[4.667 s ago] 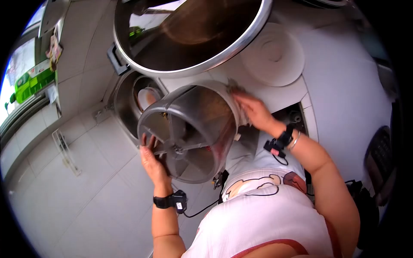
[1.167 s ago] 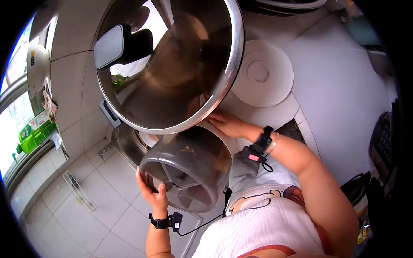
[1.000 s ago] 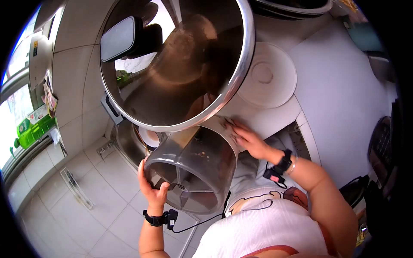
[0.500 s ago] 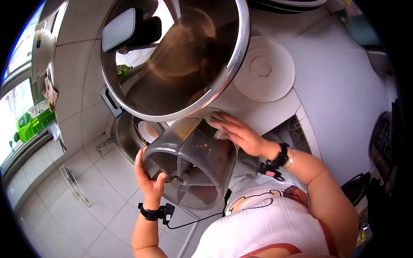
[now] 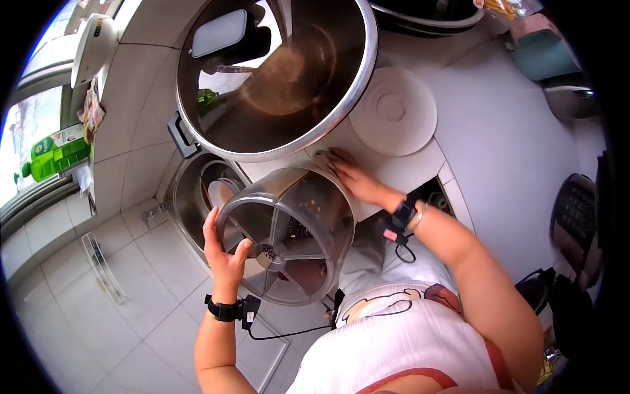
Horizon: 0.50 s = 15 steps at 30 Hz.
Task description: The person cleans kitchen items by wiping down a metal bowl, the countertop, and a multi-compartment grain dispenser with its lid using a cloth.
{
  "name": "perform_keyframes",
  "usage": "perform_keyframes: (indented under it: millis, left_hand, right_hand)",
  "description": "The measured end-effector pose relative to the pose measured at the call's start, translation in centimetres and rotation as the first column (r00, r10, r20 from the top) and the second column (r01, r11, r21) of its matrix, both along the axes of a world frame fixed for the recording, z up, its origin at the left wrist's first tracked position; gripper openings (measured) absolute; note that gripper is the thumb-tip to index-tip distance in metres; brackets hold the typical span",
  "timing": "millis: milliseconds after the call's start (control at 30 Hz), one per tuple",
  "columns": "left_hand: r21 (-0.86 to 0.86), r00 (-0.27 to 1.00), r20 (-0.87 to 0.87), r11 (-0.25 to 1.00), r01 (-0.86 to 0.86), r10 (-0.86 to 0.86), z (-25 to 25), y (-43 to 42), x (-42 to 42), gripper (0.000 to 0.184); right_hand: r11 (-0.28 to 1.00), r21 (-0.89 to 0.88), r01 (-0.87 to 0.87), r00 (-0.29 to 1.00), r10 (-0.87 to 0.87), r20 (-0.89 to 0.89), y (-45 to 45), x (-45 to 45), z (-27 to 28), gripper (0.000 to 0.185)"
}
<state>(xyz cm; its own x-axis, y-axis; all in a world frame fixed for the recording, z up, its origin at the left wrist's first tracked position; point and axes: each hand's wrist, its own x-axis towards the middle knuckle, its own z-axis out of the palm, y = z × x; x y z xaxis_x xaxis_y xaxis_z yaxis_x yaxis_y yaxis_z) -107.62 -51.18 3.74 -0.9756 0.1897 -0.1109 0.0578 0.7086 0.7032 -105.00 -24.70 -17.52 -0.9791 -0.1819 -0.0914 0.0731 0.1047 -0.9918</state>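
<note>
A clear plastic drum-shaped container [image 5: 328,217], divided inside by radial walls, is tilted on its side near my waist. Dark grains and a few light bits show in its compartments. My left hand [image 5: 226,256] grips its rim at the left, with the thumb apart from the fingers. At the container's far upper edge, my right hand [image 5: 354,176] presses a small crumpled greyish cloth [image 5: 323,159] near the white counter. Behind the container stands a large steel pot with a glass lid [image 5: 282,85].
A sink [image 5: 190,187] holding a bowl [image 5: 222,192] is at the left. A round white lid [image 5: 394,111] lies on the counter at the right. A green bottle [image 5: 59,154] stands by the window. Dark pans [image 5: 426,20] and a teal container [image 5: 543,54] are at the back right.
The view has shifted, showing more of the back right. My right hand has moved with the cloth from the container's side to its upper edge. My left hand still holds the rim.
</note>
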Motion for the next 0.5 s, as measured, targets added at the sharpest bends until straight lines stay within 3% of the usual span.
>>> perform_keyframes:
  millis: [67, 133, 200, 233, 300, 333, 367, 400, 433, 500]
  left_hand:
    - [0.028, 1.0, -0.024, 1.0, -0.013, 0.013, -0.1, 0.1, -0.1, 0.085]
    - [0.074, 0.992, -0.067, 0.992, -0.1, 0.105, -0.1, 0.1, 0.2, 0.081]
    - [0.189, 0.94, -0.06, 0.929, -0.319, 0.335, -0.5, -0.5, 1.7, 0.059]
    - [0.22, 0.88, -0.031, 0.862, -0.457, 0.474, -0.4, -0.6, 2.7, 0.052]
    - [0.281, 0.806, 0.031, 0.769, -0.575, 0.591, -0.4, -0.4, 6.5, 0.045]
    - [0.283, 0.807, 0.029, 0.769, -0.573, 0.59, 0.0, 0.7, 7.8, 0.045]
    - [0.329, 0.764, 0.118, 0.701, -0.633, 0.634, 0.6, 2.2, 9.2, 0.046]
    - [0.361, 0.715, 0.207, 0.627, -0.691, 0.668, 1.0, 3.3, 10.2, 0.047]
    - [0.353, 0.714, 0.202, 0.631, -0.691, 0.67, 0.9, 3.7, 10.4, 0.047]
    - [0.372, 0.728, 0.189, 0.638, -0.674, 0.659, 0.2, 4.6, 10.3, 0.049]
  right_hand:
    - [0.978, 0.118, 0.17, 0.982, -0.159, -0.1, 0.3, 3.1, 1.5, 0.035]
    - [0.915, 0.375, 0.148, 0.988, -0.122, -0.092, 1.4, 5.9, 3.5, 0.038]
    - [0.872, 0.474, 0.121, 0.993, -0.105, -0.06, 2.6, 7.1, 4.4, 0.037]
    - [0.889, 0.451, 0.082, 0.997, -0.075, -0.033, 3.1, 7.4, 4.0, 0.036]
    - [0.903, 0.427, 0.051, 0.999, -0.052, -0.007, 3.5, 7.3, 3.3, 0.036]
    - [0.965, 0.186, 0.183, 0.973, -0.205, 0.105, 3.3, 6.9, 2.9, 0.035]
    - [0.941, -0.051, 0.334, 0.916, -0.311, 0.253, 3.1, 6.6, 2.6, 0.035]
    - [0.912, -0.229, 0.341, 0.896, -0.242, 0.372, 3.0, 6.5, 3.2, 0.034]
    - [0.909, -0.237, 0.342, 0.895, -0.238, 0.377, 1.9, 6.9, 2.8, 0.034]
    - [0.924, -0.201, 0.327, 0.937, -0.289, 0.196, -0.8, 8.2, 1.5, 0.035]
